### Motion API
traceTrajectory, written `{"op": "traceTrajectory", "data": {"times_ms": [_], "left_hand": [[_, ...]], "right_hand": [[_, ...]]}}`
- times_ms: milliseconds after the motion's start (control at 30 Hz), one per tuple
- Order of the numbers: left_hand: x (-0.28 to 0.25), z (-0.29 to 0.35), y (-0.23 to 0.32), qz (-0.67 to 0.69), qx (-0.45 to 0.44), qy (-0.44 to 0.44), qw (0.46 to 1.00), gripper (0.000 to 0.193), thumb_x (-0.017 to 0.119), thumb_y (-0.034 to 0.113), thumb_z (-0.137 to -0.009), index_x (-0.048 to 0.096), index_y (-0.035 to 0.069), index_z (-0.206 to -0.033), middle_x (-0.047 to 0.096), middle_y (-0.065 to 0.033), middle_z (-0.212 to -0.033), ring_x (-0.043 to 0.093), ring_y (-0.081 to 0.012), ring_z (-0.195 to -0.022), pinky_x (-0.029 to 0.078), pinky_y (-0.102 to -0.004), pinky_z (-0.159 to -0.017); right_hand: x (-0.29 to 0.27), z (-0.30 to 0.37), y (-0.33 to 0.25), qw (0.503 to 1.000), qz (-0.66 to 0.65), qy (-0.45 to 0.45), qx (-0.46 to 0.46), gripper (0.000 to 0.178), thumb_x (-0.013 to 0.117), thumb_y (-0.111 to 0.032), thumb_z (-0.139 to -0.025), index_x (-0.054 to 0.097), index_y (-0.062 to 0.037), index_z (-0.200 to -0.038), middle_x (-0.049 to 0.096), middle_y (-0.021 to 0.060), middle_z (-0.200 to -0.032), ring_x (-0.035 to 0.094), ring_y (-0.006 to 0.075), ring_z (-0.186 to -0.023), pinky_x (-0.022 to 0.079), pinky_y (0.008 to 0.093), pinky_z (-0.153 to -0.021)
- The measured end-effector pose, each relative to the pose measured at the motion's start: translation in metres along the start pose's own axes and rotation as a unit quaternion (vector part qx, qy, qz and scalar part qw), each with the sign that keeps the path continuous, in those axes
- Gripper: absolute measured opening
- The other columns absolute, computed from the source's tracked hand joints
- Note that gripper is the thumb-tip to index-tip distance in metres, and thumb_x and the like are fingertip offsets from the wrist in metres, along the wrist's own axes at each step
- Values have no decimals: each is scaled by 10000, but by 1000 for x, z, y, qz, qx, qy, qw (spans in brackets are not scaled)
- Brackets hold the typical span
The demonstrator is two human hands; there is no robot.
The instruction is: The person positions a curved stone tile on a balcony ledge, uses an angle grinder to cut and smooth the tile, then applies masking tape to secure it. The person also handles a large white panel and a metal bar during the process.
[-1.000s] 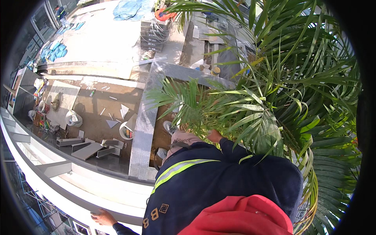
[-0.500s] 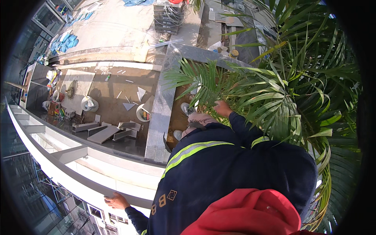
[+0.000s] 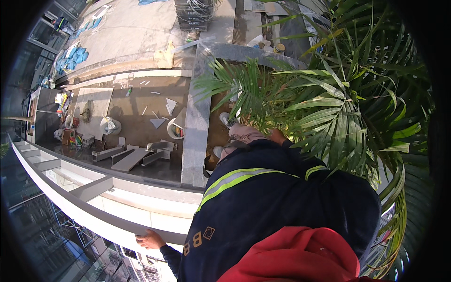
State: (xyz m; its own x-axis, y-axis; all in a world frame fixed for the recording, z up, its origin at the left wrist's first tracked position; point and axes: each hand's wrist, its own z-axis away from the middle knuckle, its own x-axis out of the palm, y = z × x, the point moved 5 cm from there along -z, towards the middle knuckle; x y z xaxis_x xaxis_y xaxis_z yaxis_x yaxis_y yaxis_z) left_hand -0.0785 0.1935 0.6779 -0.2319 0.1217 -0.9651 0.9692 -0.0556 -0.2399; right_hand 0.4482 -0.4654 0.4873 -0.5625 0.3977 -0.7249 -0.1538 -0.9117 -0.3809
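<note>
My left hand rests on the outer edge of a pale grey metal rail, with its fingers stretched out and holding nothing. Low beside the palm fronds, my right hand shows only in part; its fingers are hidden by leaves and my dark sleeve. Two of my shoes, one of them a light shoe, stand on brown ground between a grey stone ledge and the plant.
Left of the ledge, a white bucket stands near several grey offcuts. Another bucket and a cluttered pile lie farther left. Beyond are stacked dark blocks and blue bags. Outside the rail is a drop.
My left hand still lies on the rail, slightly shifted to the right in view. The right hand has moved deeper among the leaves and is now more hidden. The view has tilted slightly.
</note>
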Motion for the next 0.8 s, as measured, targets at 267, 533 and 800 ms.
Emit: {"op": "traceTrajectory", "data": {"times_ms": [267, 533, 800], "left_hand": [[-8, 5, -1, 10, 5, 16, 1000, 735, 602, 458, -976, 375, 13, -1515, 447, -172, -1440, 496, -373, -1233, 457, -570, -944], [-7, 6, -3, 15, 0, 31, 999, 738, 635, 484, -957, 381, 66, -1510, 465, -183, -1359, 499, -360, -1203, 433, -558, -947], [-24, 9, -4, 28, 15, 165, 986, 656, 639, 475, -956, 479, 136, -1495, 364, -183, -1560, 398, -361, -1399, 326, -576, -1093]], "right_hand": [[-21, -8, -37, 999, -12, 11, -44, 583, 716, -322, -855, 656, 59, -1292, 738, 256, -1070, 720, 385, -980, 552, 431, -883], [-28, -17, -66, 997, 35, -51, -49, 601, 676, -301, -849, 636, 53, -1333, 669, 303, -1263, 653, 421, -1179, 504, 437, -1012], [-25, -9, -86, 988, 89, -56, -117, 559, 702, -312, -830, 675, 98, -1208, 700, 323, -1116, 685, 441, -1080, 537, 443, -906]]}}
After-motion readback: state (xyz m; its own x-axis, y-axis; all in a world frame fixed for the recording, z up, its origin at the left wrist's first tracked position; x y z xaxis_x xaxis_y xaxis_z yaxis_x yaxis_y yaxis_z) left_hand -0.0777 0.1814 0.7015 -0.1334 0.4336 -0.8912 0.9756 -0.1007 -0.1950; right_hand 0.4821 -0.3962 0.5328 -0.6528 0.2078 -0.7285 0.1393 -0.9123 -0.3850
